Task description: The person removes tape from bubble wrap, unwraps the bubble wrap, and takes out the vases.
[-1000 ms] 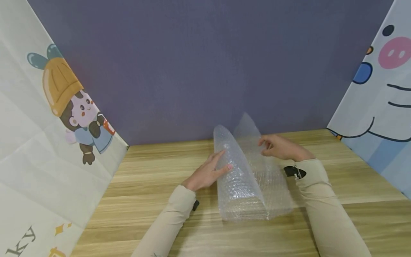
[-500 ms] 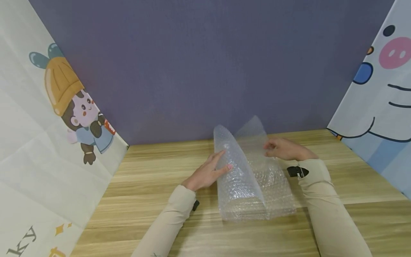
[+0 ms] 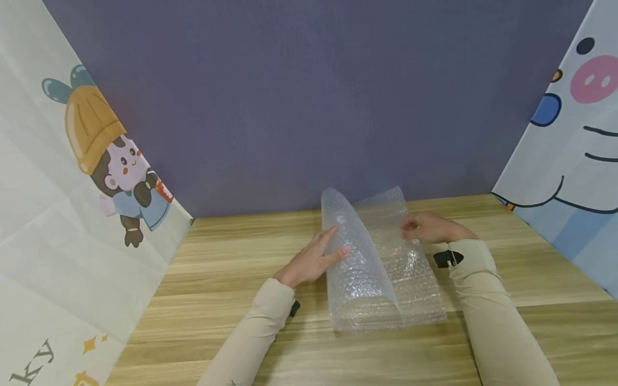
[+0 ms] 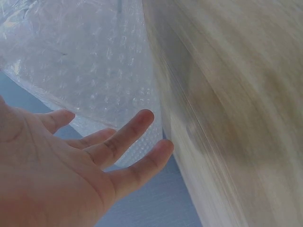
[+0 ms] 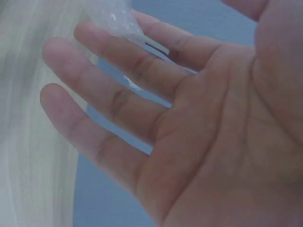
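A clear sheet of bubble wrap point(image 3: 359, 273) lies folded over on the wooden table. Its upper layer rises in a curved flap on the left, and the other part point(image 3: 401, 268) spreads to the right beneath it. My left hand point(image 3: 311, 260) rests on the flap's left side with fingers spread, and the left wrist view shows these fingers point(image 4: 128, 137) against the bubbles. At the right edge of the sheet, my right hand point(image 3: 429, 227) pinches the wrap with curled fingertips. In the right wrist view a crumpled bit of wrap point(image 5: 113, 19) meets the fingers point(image 5: 142, 66).
The wooden table point(image 3: 232, 268) runs back to a dark purple-grey panel point(image 3: 289, 107). White cartoon-printed sheets stand on the left point(image 3: 38, 161) and on the right point(image 3: 579, 161).
My right hand has moved slightly to the right, drawing the wrap's right part outward and lower. Its far corner has shifted right and down. The left hand has stayed in place.
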